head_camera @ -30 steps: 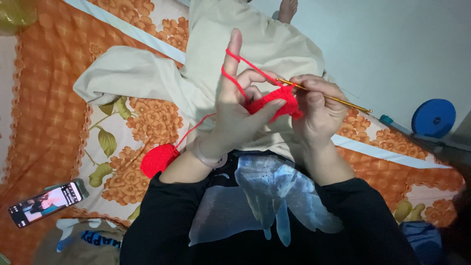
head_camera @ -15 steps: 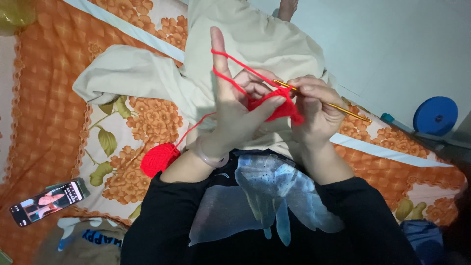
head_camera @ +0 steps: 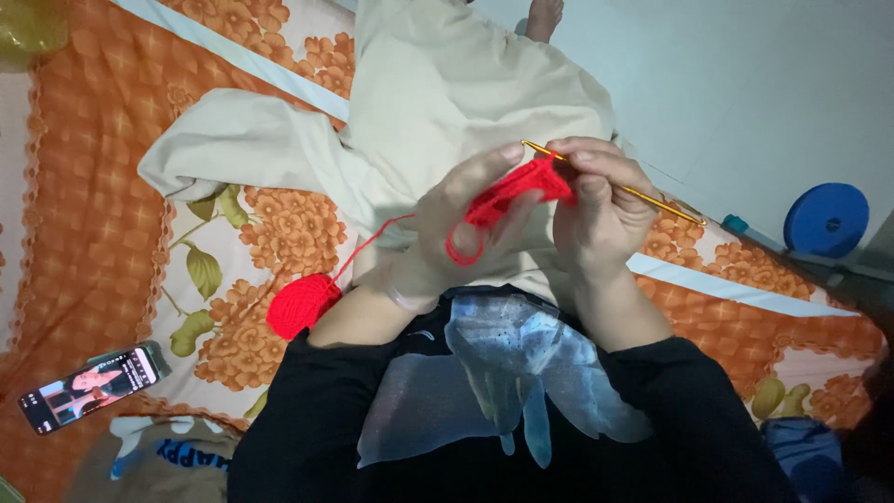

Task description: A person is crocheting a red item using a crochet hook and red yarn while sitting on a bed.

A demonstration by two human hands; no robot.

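Seen from above, a person in a black top crochets over their lap: the left hand (head_camera: 456,228) is closed on a small red crochet piece (head_camera: 517,191), while the right hand (head_camera: 601,205) pinches a gold crochet hook (head_camera: 643,193) whose tip sits in the piece's top edge. Red yarn (head_camera: 372,237) trails from the left hand down to a red yarn ball (head_camera: 303,305) on the orange floral bedsheet (head_camera: 93,233), near a lit smartphone (head_camera: 88,387).
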